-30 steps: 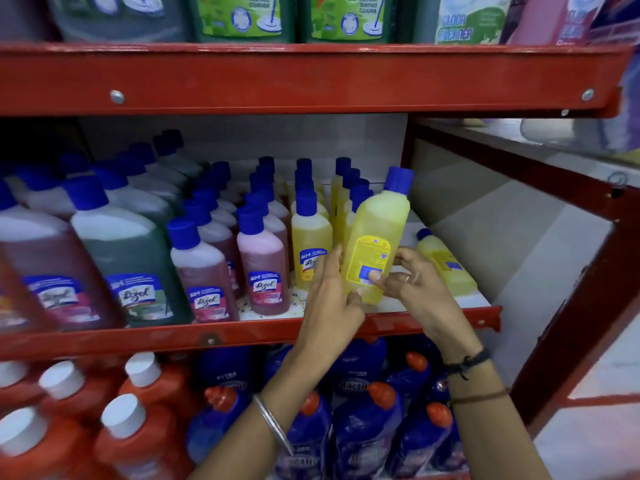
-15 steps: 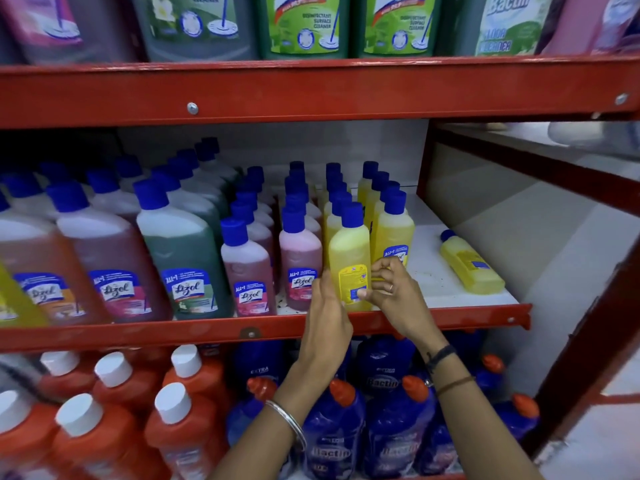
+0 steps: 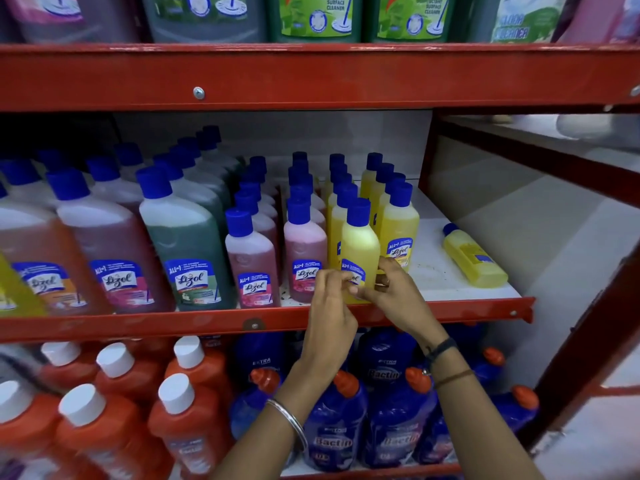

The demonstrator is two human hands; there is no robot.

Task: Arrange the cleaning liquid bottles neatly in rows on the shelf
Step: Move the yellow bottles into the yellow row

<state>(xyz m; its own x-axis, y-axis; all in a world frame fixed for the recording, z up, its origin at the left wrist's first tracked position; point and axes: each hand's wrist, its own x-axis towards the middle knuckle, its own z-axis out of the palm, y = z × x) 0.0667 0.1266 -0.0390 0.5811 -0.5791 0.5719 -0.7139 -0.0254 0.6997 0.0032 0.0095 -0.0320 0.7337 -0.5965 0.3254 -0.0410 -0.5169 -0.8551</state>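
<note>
A small yellow bottle [image 3: 360, 247] with a blue cap stands upright at the front of the middle shelf [image 3: 450, 308]. My left hand [image 3: 330, 306] and my right hand [image 3: 391, 292] both hold its lower part, fingers on the label. Right beside it stands another yellow bottle [image 3: 400, 233], with rows of yellow bottles behind. One more yellow bottle [image 3: 474, 259] lies on its side at the shelf's right end. Small pink bottles [image 3: 304, 251] stand in rows to the left.
Larger green, pink and orange bottles [image 3: 187, 251] fill the shelf's left half. White shelf board shows between the standing rows and the lying bottle. Red-orange bottles [image 3: 114, 393] and blue bottles [image 3: 394, 420] crowd the lower shelf. Big bottles stand above the red beam [image 3: 311, 76].
The yellow bottle, held tilted in the air a second ago, now stands at the front of a yellow row. Both hands followed it down and stay on it.
</note>
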